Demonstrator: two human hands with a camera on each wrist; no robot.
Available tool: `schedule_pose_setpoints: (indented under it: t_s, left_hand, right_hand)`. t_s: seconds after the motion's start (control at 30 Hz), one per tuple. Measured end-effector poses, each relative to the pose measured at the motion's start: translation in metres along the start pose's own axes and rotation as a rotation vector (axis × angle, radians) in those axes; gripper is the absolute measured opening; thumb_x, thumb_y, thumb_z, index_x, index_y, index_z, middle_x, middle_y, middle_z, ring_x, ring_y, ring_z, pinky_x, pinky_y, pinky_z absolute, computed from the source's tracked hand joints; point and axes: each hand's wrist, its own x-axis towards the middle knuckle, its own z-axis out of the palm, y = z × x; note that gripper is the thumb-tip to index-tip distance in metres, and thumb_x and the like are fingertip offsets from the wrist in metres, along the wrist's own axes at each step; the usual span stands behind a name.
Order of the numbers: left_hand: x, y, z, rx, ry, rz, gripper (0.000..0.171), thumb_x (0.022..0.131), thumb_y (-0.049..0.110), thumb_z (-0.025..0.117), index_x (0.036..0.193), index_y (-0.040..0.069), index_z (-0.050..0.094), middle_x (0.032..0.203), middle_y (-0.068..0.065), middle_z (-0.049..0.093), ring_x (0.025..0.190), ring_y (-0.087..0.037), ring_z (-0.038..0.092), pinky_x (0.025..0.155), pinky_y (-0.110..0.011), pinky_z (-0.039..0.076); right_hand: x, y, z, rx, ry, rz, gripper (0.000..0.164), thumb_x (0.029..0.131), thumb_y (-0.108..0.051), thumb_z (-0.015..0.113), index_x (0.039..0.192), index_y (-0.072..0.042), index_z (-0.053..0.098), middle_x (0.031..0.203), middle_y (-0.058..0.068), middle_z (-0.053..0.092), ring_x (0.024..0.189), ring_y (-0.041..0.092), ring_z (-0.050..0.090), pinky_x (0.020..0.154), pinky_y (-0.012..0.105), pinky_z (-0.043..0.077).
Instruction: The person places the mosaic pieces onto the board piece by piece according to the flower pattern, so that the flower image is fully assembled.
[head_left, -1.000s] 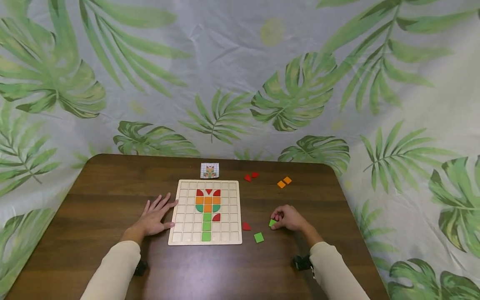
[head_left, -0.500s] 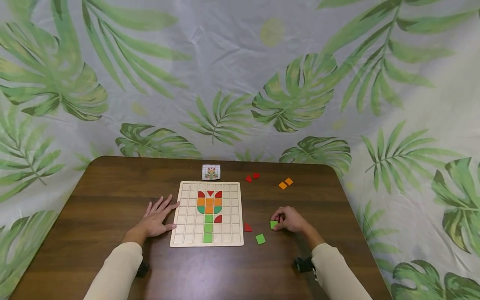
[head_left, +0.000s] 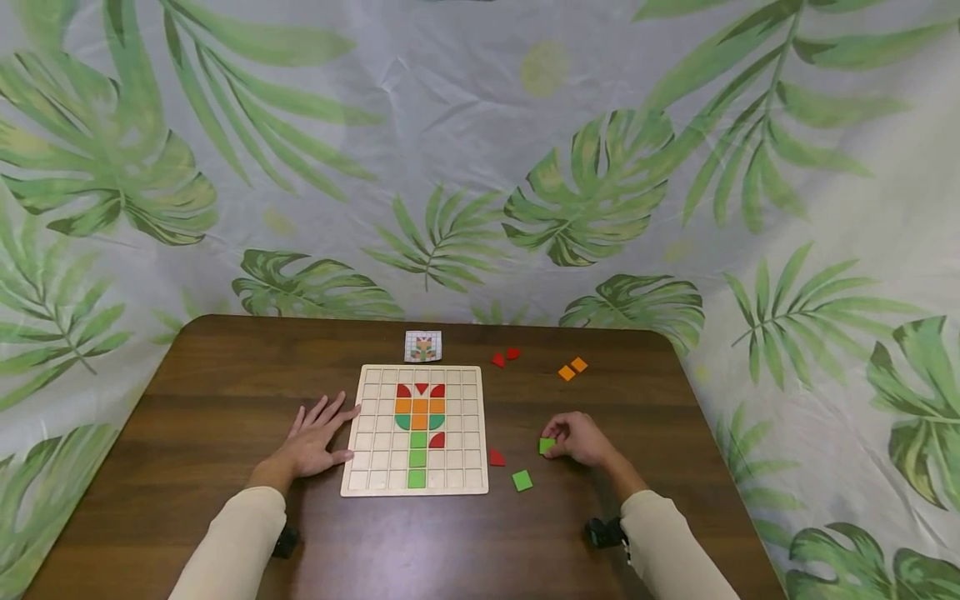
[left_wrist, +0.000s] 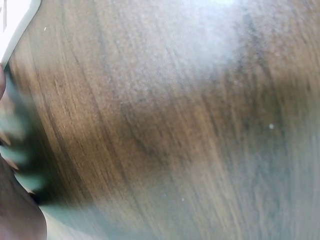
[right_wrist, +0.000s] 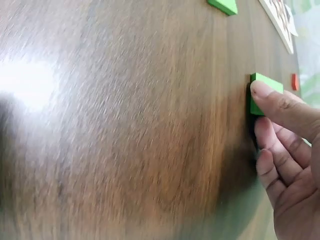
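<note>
My right hand [head_left: 581, 439] pinches a green square tile [right_wrist: 271, 83], its thumb on the upper face and fingers curled beneath, close over the table right of the board. A second green square tile [head_left: 522, 481] lies nearer the board, with a red quarter-round tile [head_left: 497, 457] beside it. My left hand [head_left: 309, 443] rests on the table with fingers spread, thumb and forefinger tips at the left rim of the wooden grid board [head_left: 375, 417]. Red, orange and green tiles on the board form a tulip shape. A lone red leaf-shaped tile [head_left: 437, 440] sits right of the green stem.
Behind the board lies a small pattern card [head_left: 423, 347]. Two red tiles [head_left: 498, 359] and two orange square tiles [head_left: 567, 373] lie at the back right of the dark wooden table [head_left: 225, 375]. A leaf-print cloth [head_left: 450, 125] hangs behind it.
The green tile in my right hand has turned a little, and the hand has barely shifted. My left hand stays at the board's edge. The head view has tilted slightly.
</note>
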Motion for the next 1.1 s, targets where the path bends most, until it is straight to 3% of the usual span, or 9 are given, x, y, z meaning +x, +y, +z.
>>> schedule_pose_setpoints:
  t_s: [0.33, 0.6, 1.1]
  left_hand:
    - [-0.001, -0.001, 0.002, -0.021, 0.019, 0.019, 0.073, 0.083, 0.033, 0.071, 0.145, 0.011, 0.041, 0.155, -0.025, 0.022, 0.139, -0.052, 0.014, 0.106, -0.071, 0.002]
    - [-0.002, 0.002, -0.003, 0.003, -0.015, -0.016, 0.072, 0.085, 0.036, 0.07, 0.147, 0.011, 0.04, 0.156, -0.023, 0.02, 0.14, -0.05, 0.013, 0.107, -0.069, 0.003]
    - [0.0, 0.0, -0.001, 0.009, -0.014, -0.015, 0.072, 0.085, 0.037, 0.069, 0.146, 0.012, 0.04, 0.156, -0.023, 0.02, 0.14, -0.05, 0.014, 0.107, -0.07, 0.003]
  right_hand:
    - [0.008, -0.011, 0.012, 0.039, 0.031, -0.089, 0.01, 0.078, -0.002, 0.077, 0.087, -0.001, 0.071, 0.076, 0.001, 0.065, 0.067, 0.007, 0.056, 0.061, 0.021, 0.049]
    - [0.021, -0.033, 0.02, 0.074, 0.033, -0.078, 0.006, 0.08, -0.002, 0.074, 0.084, -0.001, 0.07, 0.074, 0.001, 0.064, 0.065, 0.008, 0.056, 0.06, 0.022, 0.05]
    - [0.054, -0.07, 0.044, 0.129, 0.028, -0.12, 0.008, 0.079, -0.006, 0.078, 0.084, 0.0, 0.073, 0.075, 0.005, 0.068, 0.061, 0.008, 0.057, 0.058, 0.021, 0.049]
